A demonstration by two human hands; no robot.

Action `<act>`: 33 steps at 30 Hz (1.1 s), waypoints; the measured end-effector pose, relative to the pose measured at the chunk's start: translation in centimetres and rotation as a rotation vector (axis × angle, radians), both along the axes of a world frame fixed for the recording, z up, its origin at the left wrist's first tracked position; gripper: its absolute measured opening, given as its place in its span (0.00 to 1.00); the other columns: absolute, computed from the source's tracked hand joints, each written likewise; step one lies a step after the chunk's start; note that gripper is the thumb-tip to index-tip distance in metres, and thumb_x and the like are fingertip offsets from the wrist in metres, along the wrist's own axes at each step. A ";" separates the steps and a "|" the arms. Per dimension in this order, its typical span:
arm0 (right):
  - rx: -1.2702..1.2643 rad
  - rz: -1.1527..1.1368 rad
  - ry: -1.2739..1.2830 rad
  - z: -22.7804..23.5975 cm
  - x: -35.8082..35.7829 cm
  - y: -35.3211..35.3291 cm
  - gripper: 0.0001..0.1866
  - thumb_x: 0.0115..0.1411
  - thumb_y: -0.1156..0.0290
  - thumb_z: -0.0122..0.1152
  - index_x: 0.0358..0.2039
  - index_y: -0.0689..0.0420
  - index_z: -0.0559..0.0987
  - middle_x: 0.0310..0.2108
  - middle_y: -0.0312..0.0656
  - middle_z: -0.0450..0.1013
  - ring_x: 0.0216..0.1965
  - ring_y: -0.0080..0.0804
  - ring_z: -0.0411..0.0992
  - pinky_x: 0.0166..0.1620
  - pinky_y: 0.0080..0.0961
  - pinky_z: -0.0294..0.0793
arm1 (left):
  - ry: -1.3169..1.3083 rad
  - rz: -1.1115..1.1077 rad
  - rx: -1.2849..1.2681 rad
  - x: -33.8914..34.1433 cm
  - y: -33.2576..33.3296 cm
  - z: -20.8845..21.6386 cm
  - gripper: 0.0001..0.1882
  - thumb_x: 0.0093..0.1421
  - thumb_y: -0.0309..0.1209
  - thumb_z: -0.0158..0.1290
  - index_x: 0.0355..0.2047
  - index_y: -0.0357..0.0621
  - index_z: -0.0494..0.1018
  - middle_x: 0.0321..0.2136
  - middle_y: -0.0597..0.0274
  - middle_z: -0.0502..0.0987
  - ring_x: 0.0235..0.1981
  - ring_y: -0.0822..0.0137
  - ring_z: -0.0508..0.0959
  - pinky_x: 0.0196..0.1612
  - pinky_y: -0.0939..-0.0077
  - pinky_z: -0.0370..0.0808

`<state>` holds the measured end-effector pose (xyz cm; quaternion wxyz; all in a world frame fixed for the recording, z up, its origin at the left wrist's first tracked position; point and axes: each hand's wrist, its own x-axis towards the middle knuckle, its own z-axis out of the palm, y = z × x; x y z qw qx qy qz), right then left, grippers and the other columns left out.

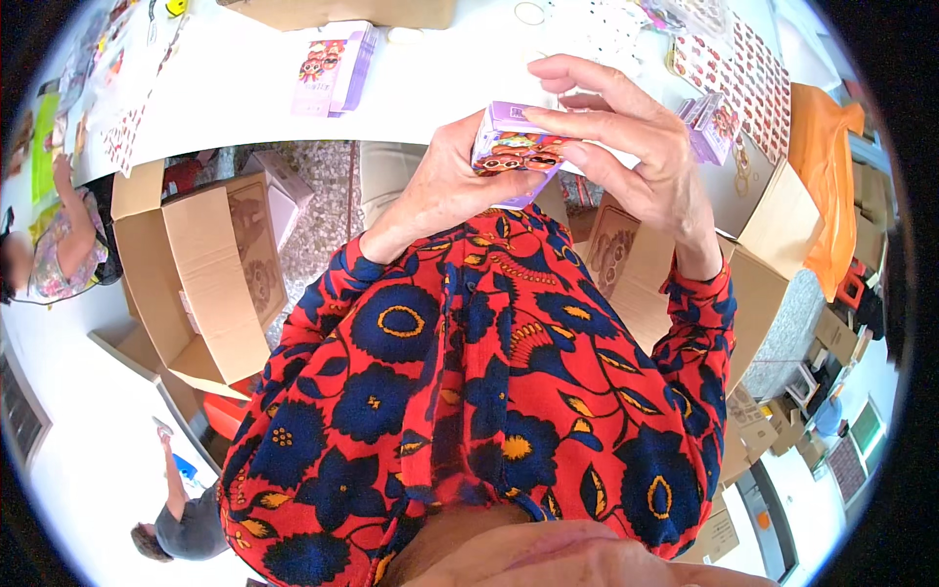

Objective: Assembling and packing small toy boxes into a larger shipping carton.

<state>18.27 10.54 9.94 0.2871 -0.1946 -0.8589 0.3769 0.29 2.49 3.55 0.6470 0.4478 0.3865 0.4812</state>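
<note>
My left hand point(440, 181) is wrapped round a small purple stack of printed cards or flat packs point(518, 149), its bright cartoon picture facing up toward me. My right hand point(636, 137) meets the stack at its far right corner: the index finger lies along the top end and the thumb is by the picture side, while the other fingers stay raised. Both hands are over the near edge of the white table point(421, 93). Another purple stack of the same kind point(333, 70) lies farther left, and more purple packs point(712, 127) are to the right of my right hand.
Tan rubber bands point(745, 176) lie at the table's right edge, near sticker sheets point(738, 83). Open cardboard boxes stand below on the left point(201, 274) and right point(758, 284). An orange bag point(827, 176) hangs at right. Two other people are at left.
</note>
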 end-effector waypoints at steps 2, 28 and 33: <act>0.061 -0.020 -0.014 -0.4 0.0 -0.1 0.15 0.52 0.80 0.58 0.42 0.58 0.79 0.46 0.45 0.69 0.44 0.33 0.70 0.45 0.25 0.71 | -0.006 0.039 0.008 0.1 -0.1 -0.3 0.17 0.51 0.21 0.59 0.42 0.38 0.71 0.34 0.63 0.78 0.35 0.75 0.77 0.39 0.79 0.75; -0.247 0.050 -0.006 -1.1 0.3 -0.2 0.18 0.61 0.76 0.46 0.51 0.62 0.70 0.48 0.45 0.71 0.50 0.33 0.69 0.51 0.26 0.68 | 0.048 0.043 0.024 -0.5 0.1 -0.2 0.19 0.48 0.23 0.62 0.41 0.36 0.72 0.35 0.62 0.78 0.36 0.75 0.76 0.41 0.79 0.75; -0.164 -0.073 -0.054 -0.8 0.8 -0.4 0.13 0.59 0.79 0.48 0.43 0.61 0.76 0.42 0.45 0.75 0.44 0.32 0.74 0.47 0.24 0.72 | 0.134 0.040 0.087 -0.5 0.1 -0.6 0.18 0.48 0.21 0.61 0.41 0.36 0.72 0.35 0.63 0.77 0.36 0.74 0.76 0.42 0.78 0.74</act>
